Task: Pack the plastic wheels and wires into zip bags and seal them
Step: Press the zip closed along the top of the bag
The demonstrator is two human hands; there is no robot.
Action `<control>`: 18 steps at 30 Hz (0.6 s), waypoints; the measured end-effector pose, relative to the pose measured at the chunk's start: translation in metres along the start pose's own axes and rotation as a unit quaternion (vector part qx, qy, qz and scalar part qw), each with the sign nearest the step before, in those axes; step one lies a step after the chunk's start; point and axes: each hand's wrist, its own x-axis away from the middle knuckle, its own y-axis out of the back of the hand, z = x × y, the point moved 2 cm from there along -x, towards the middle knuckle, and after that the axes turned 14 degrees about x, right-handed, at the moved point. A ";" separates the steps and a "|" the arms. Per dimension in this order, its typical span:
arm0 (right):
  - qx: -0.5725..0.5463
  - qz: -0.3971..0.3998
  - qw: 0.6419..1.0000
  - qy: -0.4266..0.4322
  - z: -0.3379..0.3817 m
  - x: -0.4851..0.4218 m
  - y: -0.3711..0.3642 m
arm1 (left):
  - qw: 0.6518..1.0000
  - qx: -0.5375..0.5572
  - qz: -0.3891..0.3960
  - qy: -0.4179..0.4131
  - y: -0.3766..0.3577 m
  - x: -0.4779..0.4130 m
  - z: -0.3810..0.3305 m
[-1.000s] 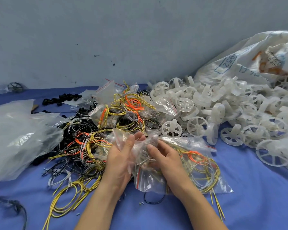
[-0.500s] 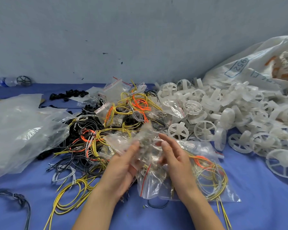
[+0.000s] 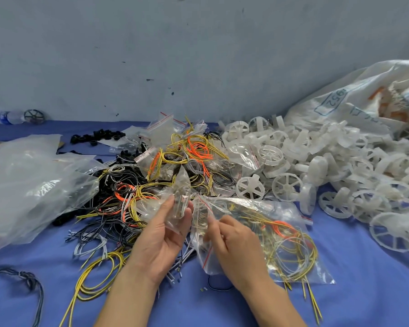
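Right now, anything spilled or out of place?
Yellow wire ends stick out past the lower edge of the large clear zip bag that the right hand holds; tiny loose bits lie beside it.

Wire pile [image 3: 137, 192] mid tabletop [image 3: 364, 291]; small zip bag [image 3: 181, 199] at centre. Wheel heap [image 3: 316, 166] at 3 o'clock, sack [image 3: 364, 102] behind at 2. Plastic bag [image 3: 28, 185] at 9. Wire-filled zip bag [image 3: 281, 244] at 5.

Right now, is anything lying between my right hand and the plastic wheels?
Yes: the big bag of wires spreads from your right hand toward the nearest wheels, so you'd reach over it. Nothing else visible is in the way.
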 end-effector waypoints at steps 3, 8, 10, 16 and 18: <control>-0.081 -0.026 0.995 -0.054 0.004 -0.004 0.011 | 0.996 -0.067 0.032 0.043 -0.001 0.015 0.005; -0.245 -0.003 0.954 -0.175 0.006 0.000 0.026 | 0.964 -0.261 0.046 -0.030 0.001 0.034 0.009; -0.263 0.005 0.947 -0.185 0.008 0.004 0.031 | 0.938 -0.339 0.043 -0.064 -0.001 0.038 0.010; -0.222 -0.008 0.962 -0.161 0.025 0.007 0.045 | 0.909 -0.408 0.076 0.032 -0.018 0.036 0.029; -0.193 -0.019 0.968 -0.158 0.028 0.005 0.052 | 0.923 -0.363 0.085 0.098 -0.027 0.033 0.036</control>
